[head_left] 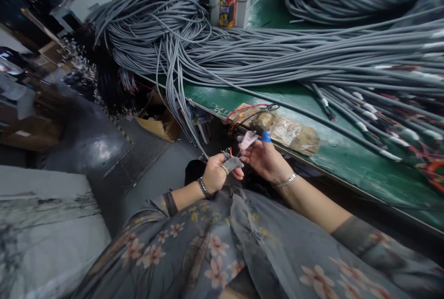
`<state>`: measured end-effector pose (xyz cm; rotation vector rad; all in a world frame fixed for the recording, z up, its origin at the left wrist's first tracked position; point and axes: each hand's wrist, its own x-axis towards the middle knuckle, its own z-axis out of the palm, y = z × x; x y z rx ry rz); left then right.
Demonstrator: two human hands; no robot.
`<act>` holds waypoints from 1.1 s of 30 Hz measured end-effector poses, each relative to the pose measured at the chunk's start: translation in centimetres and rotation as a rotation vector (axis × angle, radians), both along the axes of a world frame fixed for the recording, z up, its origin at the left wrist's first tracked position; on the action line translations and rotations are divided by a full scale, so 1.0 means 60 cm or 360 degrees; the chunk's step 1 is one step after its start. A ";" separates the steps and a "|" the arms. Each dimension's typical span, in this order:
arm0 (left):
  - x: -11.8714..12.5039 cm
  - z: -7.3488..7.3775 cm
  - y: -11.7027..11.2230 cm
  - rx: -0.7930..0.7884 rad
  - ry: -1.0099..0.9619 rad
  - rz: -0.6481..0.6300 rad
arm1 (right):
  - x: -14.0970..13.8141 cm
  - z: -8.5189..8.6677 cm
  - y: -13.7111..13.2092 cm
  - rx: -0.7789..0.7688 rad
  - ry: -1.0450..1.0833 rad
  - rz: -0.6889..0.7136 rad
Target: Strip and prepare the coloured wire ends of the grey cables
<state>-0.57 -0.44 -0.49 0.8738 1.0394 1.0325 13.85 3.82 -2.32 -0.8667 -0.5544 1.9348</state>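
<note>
My left hand (215,173) is closed round the end of a grey cable (202,150), its thumb under a grey covering. Thin coloured wires (227,152), orange and green among them, fan out above those fingers. Close by on the right is my right hand (265,162), palm partly turned up. Blue tape (266,137) wraps its thumb tip, and a pale pink covering (248,140) sits at its forefinger. Thumb and forefinger stand apart. Its other fingers curl near the wire ends; whether they touch a wire is too small to tell.
Many grey cables (243,54) lie along the green bench (208,100), some hanging over its edge. A worn wooden block (294,135) with red and black leads sits at the bench edge. A cardboard box (156,125) stands on the floor, and a white surface (52,225) is at left.
</note>
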 end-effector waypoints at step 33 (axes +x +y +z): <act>-0.002 -0.011 0.013 0.0557 0.0574 0.0072 | -0.018 0.001 0.007 0.0099 -0.0190 -0.0252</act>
